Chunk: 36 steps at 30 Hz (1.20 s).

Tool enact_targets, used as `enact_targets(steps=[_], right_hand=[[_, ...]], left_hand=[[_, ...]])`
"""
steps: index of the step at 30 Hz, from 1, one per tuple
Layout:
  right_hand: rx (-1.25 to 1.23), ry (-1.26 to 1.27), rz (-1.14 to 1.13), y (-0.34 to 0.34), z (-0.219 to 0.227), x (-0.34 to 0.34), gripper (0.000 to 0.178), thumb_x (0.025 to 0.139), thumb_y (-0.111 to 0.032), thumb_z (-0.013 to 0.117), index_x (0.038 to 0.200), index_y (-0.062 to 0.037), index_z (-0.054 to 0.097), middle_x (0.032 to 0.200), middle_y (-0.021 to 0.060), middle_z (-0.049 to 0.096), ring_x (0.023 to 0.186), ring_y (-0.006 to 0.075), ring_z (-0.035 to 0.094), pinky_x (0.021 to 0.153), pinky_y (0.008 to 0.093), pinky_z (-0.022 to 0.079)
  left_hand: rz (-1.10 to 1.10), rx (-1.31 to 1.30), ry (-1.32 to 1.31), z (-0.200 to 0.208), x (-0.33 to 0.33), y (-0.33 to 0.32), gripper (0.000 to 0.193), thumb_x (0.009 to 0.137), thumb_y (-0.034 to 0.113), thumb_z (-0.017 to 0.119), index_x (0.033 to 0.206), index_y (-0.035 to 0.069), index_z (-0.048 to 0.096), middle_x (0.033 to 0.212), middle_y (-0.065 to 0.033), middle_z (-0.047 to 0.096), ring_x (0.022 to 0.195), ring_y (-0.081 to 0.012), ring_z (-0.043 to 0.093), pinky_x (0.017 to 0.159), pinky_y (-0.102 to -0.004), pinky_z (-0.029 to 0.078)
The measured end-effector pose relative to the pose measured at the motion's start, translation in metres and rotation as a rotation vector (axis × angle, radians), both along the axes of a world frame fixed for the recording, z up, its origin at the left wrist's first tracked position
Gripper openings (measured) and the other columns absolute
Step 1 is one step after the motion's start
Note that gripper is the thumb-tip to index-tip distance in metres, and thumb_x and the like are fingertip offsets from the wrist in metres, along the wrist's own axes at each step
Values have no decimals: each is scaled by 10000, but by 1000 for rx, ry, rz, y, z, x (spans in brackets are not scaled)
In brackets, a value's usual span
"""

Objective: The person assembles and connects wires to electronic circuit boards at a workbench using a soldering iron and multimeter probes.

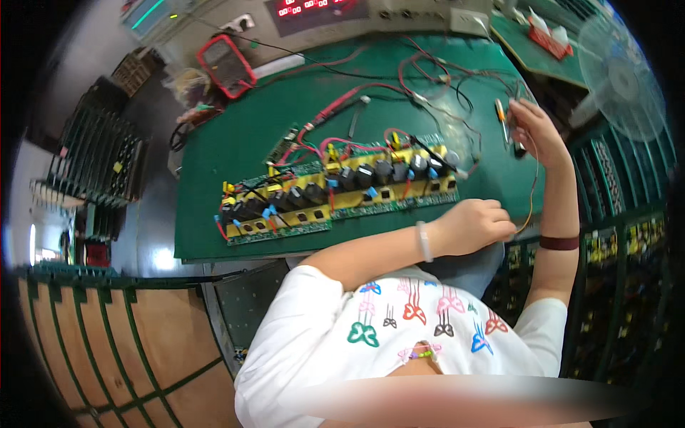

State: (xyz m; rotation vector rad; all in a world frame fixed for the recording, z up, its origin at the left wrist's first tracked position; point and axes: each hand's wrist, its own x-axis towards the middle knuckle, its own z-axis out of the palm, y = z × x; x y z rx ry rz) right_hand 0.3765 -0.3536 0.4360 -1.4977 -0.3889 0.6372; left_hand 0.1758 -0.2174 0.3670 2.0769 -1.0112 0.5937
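Observation:
Near the table's front edge my left hand (472, 227) is closed, with the end of a thin yellow-orange wire (531, 207) at its fingertips. That wire runs up to my right hand (539, 132), raised over the table's right edge. Its fingers are bent together; what they pinch is too small to make out. Just left of them lies a screwdriver (500, 110) with an orange handle. Left of both hands, a long circuit board assembly (349, 187) carries rows of black cylindrical parts, yellow strips and blue parts. A small circuit board (283, 145) lies behind it.
Red and black cables (342, 104) cross the green table (207, 167). A red-framed meter (226, 65) stands back left, below a panel with a red digital display (308, 8). A fan (625, 77) and a red basket (549, 38) are back right. Racks of boards (628, 246) stand right.

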Motion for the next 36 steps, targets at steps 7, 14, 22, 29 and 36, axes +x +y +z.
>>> enact_targets(steps=[7,14,22,29,36], right_hand=[[511,83,121,1,-37,-86,135,1036,-201,519,1109,-89,538,879,13,620,668,96,564,551,237,450],[634,31,158,8,-99,-129,186,983,-186,621,1044,-46,515,931,57,602,786,118,613,652,253,500],[678,31,127,9,-107,-132,186,913,-73,678,1017,-37,528,939,60,590,809,115,607,749,261,520],[489,-56,73,7,-94,-129,140,919,-66,664,998,-32,554,954,40,586,784,90,599,730,243,504],[628,-55,-7,12,-92,-109,142,919,-74,652,1015,-32,557,1001,64,597,807,103,583,754,248,478]], left_hand=[[-205,-204,239,10,-79,74,178,793,87,735,963,41,712,883,-54,684,775,-250,622,666,-333,518],[150,-75,119,16,-118,105,270,714,79,706,978,75,762,1019,-41,737,853,-226,626,741,-303,544],[209,-95,74,-22,-130,113,202,725,15,698,927,33,684,990,-145,713,750,-236,678,608,-314,567],[308,-120,190,-22,-135,107,218,751,-22,709,963,23,682,1040,-175,693,798,-244,706,662,-305,589],[310,-181,171,-17,-126,98,219,789,-47,700,1005,-14,681,1079,-167,677,829,-229,712,713,-288,602]])
